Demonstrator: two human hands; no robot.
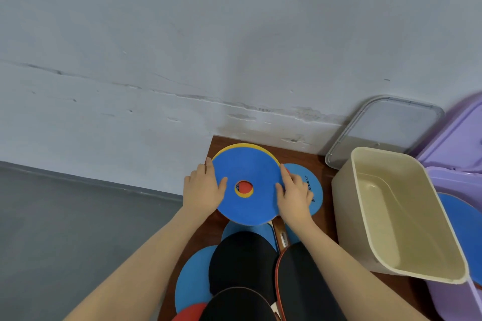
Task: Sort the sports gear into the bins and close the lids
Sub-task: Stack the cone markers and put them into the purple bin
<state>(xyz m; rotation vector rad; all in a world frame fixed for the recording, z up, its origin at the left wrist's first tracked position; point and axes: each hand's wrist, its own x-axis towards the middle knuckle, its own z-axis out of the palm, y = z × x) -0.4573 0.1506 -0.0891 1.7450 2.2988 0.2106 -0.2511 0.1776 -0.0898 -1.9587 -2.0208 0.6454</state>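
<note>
left hand (202,190) and right hand (294,197) grip blue disc (247,167) stack by edges, fingers curled, beside open cream bin (347,206) on surface (322,164).

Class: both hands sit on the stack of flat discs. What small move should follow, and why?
Probably lift the stack, topped by the blue flat round disc with a centre hole, towards the empty open cream plastic bin: the left hand and right hand already hold its opposite edges.
</note>
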